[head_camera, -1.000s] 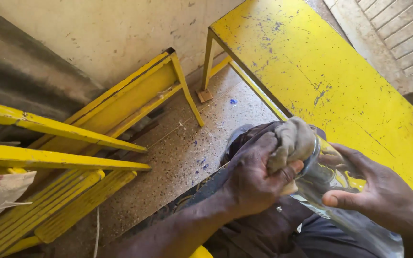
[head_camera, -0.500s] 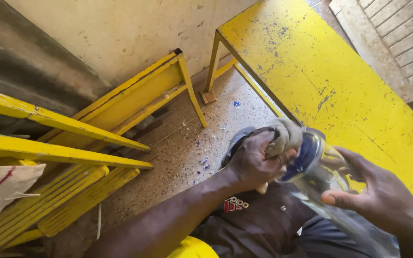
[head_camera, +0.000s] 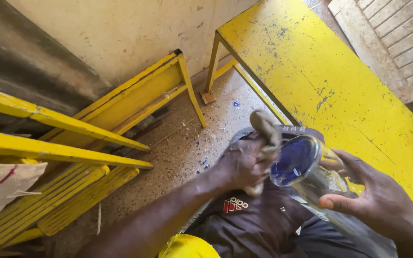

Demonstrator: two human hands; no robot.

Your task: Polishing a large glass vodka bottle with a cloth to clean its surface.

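Bare forearms, dark shorts (head_camera: 244, 220), yellow garment (head_camera: 187, 247)

Clear glass jar (head_camera: 311, 174) with blue inside, grey-beige cloth (head_camera: 266, 129), blue-flecked yellow table (head_camera: 331, 81).

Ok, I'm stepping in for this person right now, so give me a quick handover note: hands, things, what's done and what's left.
Left hand: clutching a crumpled grey cloth at the jar's mouth.
Right hand: gripping the clear glass jar, tilted, mouth facing the cloth.
Jar sits over the lap, beside the yellow table.
Done: cloth is at the rim.
Left: blue residue inside the jar; blue flecks on the floor.
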